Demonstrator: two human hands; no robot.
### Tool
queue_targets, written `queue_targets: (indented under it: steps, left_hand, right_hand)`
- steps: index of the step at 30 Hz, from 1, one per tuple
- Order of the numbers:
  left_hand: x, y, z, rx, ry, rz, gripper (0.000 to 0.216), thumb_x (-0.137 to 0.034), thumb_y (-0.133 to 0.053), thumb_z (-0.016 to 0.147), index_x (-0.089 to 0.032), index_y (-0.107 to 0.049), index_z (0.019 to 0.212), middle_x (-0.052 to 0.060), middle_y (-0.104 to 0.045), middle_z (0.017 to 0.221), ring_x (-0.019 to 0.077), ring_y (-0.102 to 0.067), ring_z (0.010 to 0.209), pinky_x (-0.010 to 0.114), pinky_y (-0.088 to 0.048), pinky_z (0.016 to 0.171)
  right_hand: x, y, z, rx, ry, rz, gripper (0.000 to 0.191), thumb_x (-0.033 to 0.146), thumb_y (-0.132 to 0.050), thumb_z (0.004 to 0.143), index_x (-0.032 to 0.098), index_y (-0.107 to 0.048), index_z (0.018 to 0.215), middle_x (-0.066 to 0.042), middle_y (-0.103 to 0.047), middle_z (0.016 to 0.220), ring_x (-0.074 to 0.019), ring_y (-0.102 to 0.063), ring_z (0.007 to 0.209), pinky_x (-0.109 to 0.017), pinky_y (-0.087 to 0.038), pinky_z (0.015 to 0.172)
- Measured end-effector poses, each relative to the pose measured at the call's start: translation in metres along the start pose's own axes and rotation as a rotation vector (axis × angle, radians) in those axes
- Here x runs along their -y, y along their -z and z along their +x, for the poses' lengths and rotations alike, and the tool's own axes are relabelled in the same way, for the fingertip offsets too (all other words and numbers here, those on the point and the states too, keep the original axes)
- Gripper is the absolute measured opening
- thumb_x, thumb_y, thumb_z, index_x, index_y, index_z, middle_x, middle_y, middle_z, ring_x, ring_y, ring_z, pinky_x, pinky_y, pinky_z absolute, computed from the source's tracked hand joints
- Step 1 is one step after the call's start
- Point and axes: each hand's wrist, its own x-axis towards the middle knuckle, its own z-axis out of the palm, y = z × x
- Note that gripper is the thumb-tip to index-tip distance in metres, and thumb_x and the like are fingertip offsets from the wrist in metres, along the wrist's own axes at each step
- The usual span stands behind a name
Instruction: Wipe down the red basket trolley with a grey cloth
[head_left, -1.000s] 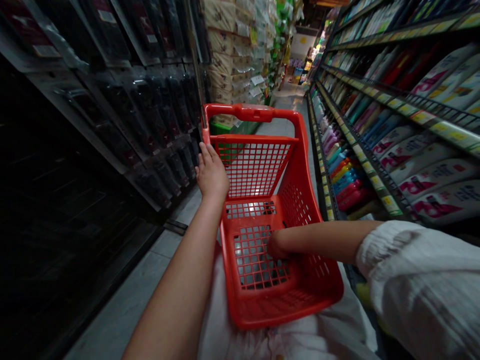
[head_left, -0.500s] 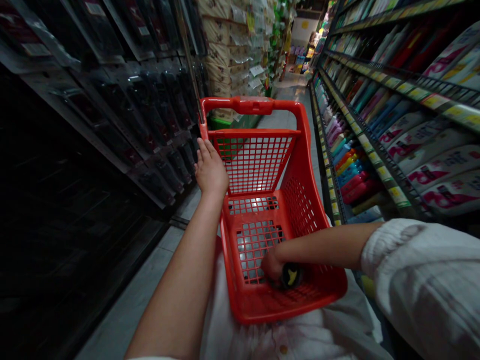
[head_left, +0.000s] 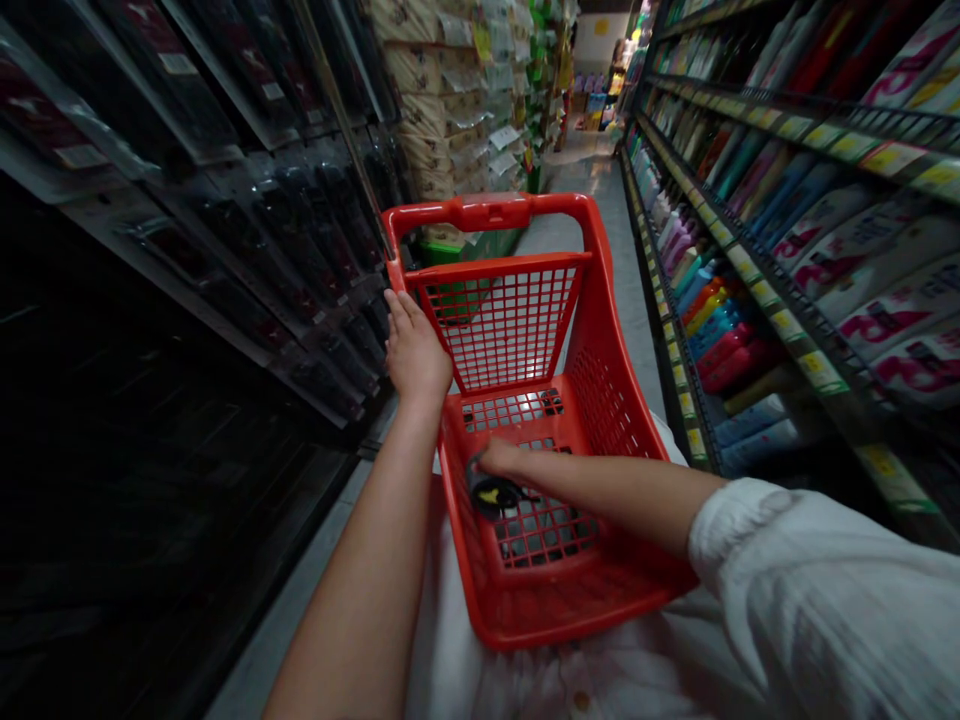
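A red plastic shopping cart with grid walls and floor stands right in front of me. My left hand rests on its left rim, fingers stretched out along the edge near the handle end. Down inside the basket, my right hand grips a dark, round-ended item with a yellow mark on its face. That item is by the left wall, just above the grid floor; whether it touches the floor I cannot tell. Some of my right fingers are hidden behind it or blurred.
Packaged dark goods hang along the left, with a thin rod near the cart's corner. Stacked beige packs stand beyond. Shelves of bottles line the right. A tiled aisle runs ahead.
My right hand has moved the dark item from the basket's near right part to the left and farther forward. My left hand stays on the rim. The view has shifted slightly.
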Motion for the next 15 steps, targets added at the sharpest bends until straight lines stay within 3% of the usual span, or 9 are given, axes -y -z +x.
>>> queue_targets:
  steps: [3, 6, 10, 13, 15]
  left_hand:
    - [0.001, -0.002, 0.001, -0.03, 0.0, -0.023, 0.066, -0.006, -0.035, 0.089, -0.003, -0.02, 0.153, 0.022, -0.014, 0.161, 0.0308, -0.037, 0.141, 0.042, -0.043, 0.109]
    - [0.002, -0.004, 0.002, -0.024, 0.009, -0.025, 0.068, -0.004, -0.036, 0.087, -0.002, -0.02, 0.153, 0.023, -0.014, 0.161, 0.0317, -0.039, 0.14, 0.042, -0.044, 0.108]
    - [0.003, -0.005, 0.002, -0.033, 0.008, -0.055, 0.069, -0.003, -0.036, 0.086, -0.003, -0.02, 0.153, 0.023, -0.013, 0.161, 0.0329, -0.037, 0.141, 0.045, -0.043, 0.108]
    - [0.004, -0.004, 0.002, -0.029, 0.01, -0.087, 0.069, -0.002, -0.036, 0.085, -0.004, -0.02, 0.153, 0.021, -0.013, 0.161, 0.0331, -0.037, 0.141, 0.046, -0.043, 0.109]
    - [0.004, -0.003, 0.002, -0.012, 0.012, -0.094, 0.07, -0.001, -0.036, 0.085, -0.003, -0.02, 0.153, 0.021, -0.011, 0.162, 0.0335, -0.035, 0.142, 0.045, -0.042, 0.109]
  right_hand:
    - [0.0, 0.028, 0.014, -0.184, 0.15, -0.191, 0.033, 0.025, -0.05, 0.092, 0.015, -0.059, 0.122, -0.012, -0.066, 0.119, -0.0236, -0.062, 0.107, -0.033, -0.051, 0.087]
    - [-0.013, 0.03, 0.017, -0.191, 0.314, -0.568, 0.034, 0.013, -0.051, 0.088, 0.014, -0.059, 0.121, -0.017, -0.06, 0.126, -0.0277, -0.057, 0.116, -0.039, -0.051, 0.092]
    - [-0.028, -0.007, 0.0, -0.092, 0.33, -0.801, 0.05, 0.003, -0.057, 0.077, 0.007, -0.055, 0.126, -0.025, -0.054, 0.129, -0.0326, -0.056, 0.114, -0.041, -0.057, 0.081]
    - [-0.036, -0.045, -0.028, 0.05, 0.443, -0.87, 0.048, 0.006, -0.064, 0.074, 0.006, -0.059, 0.122, -0.025, -0.054, 0.128, -0.0319, -0.058, 0.111, -0.04, -0.058, 0.081]
    - [-0.046, -0.061, -0.046, 0.142, 0.478, -0.927, 0.046, 0.013, -0.066, 0.075, 0.007, -0.063, 0.12, -0.027, -0.044, 0.141, -0.0362, -0.056, 0.116, -0.045, -0.057, 0.085]
